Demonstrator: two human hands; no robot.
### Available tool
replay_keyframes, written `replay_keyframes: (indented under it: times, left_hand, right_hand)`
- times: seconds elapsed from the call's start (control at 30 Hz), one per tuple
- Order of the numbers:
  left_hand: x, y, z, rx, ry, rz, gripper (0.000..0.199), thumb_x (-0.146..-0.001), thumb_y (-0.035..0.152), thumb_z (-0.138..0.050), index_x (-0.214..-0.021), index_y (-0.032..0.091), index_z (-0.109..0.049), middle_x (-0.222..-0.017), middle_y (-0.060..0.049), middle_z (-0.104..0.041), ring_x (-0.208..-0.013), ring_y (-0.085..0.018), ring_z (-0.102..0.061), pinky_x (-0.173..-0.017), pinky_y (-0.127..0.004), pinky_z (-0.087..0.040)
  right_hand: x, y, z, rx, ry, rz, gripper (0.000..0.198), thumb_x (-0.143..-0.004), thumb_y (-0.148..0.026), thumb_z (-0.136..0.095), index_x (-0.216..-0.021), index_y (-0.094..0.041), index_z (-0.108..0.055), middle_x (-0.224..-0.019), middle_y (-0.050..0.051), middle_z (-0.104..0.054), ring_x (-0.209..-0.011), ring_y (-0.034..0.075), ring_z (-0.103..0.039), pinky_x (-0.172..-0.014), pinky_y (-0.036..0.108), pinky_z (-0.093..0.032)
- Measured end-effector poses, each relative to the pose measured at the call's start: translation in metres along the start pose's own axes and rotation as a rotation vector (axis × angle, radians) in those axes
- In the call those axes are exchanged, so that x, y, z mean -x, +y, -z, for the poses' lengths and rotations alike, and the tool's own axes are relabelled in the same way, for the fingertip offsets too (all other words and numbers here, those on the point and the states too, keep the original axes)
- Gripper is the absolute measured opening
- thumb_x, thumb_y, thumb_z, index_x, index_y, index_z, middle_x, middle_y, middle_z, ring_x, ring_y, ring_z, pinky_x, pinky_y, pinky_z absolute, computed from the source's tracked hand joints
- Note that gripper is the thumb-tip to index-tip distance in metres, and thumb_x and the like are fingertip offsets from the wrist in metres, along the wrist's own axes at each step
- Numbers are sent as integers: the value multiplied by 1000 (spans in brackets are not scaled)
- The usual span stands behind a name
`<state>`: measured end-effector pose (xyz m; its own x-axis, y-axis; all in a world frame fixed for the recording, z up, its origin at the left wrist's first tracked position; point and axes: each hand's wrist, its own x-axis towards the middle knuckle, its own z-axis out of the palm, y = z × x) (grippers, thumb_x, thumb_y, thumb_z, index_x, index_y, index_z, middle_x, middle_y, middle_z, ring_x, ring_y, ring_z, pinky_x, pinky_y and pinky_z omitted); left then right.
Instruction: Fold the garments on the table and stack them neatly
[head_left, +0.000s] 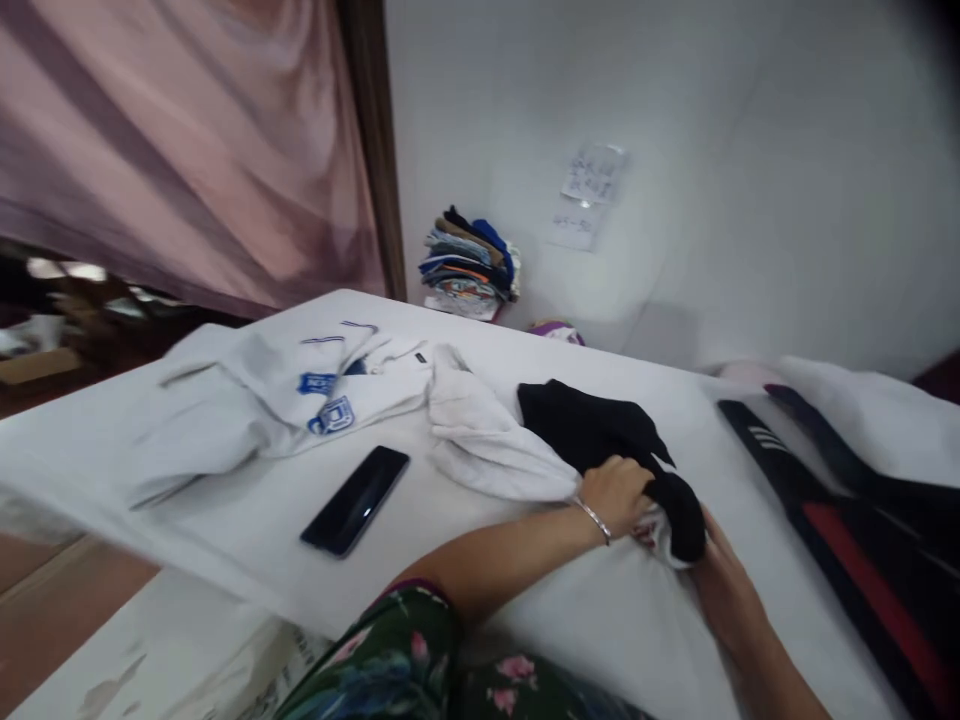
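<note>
Near the front edge of the table, a bunched black and white garment [585, 415] lies between my two hands. My left hand [619, 495], with a silver bracelet at the wrist, is closed on its cloth. My right hand [716, 560] grips the black folded end from the right side, with its fingertips hidden by the fabric. A puffed white piece of cloth [495, 430] reaches up to my left wrist; whether it belongs to the same garment I cannot tell. A patch of red and white shows beneath my left hand.
A white hooded top [247, 400] with blue badges lies spread on the left of the white table [405, 550]. In front of it is a black phone [356, 500]. Black and red clothing [862, 540] lies right. Folded clothes [469, 260] are stacked by the wall.
</note>
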<state>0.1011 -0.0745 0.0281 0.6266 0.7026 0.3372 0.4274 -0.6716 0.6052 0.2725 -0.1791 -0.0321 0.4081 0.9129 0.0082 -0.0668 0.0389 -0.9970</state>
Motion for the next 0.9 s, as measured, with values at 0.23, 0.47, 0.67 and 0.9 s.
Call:
replay_keyframes:
  times: [0.23,0.47,0.67,0.9]
  left_hand:
    - [15,44,-38,151,-33,-44,35,-83,29,-56,-117,24,-61,-112,-10,-64,-106,-30,-56,-87,-47,-52]
    - [20,38,-26,350,-120,-71,32,-81,24,-58,-113,25,-65,-122,-6,-64,-114,-21,-58,-103,-36,-47]
    - [-8,-39,54,-199,205,249,34,-87,29,-55,-119,18,-60,-132,-11,-59,-126,-24,-50,-109,-38,-37]
    - [0,-100,66,-251,-124,723,59,-87,65,-37,-103,16,-66,-113,-16,-69,-110,-33,-62,-88,-40,-48]
  right_hand:
    - [-12,6,15,-406,228,-190,8,-65,-34,-65,-64,-26,-65,-69,2,-67,-68,21,-66,-58,31,-55]
    - [-10,-2,24,-499,370,-175,13,-60,-22,-64,-73,-22,-65,-70,-2,-68,-64,16,-63,-60,26,-53]
    - [-12,-10,18,-474,226,-146,40,-55,-14,-62,-94,-21,-67,-72,-4,-68,-66,13,-60,-57,21,-45]
    - [-15,-5,26,-479,105,-174,31,-55,-15,-62,-85,-20,-69,-68,-4,-66,-62,13,-56,-57,22,-43]
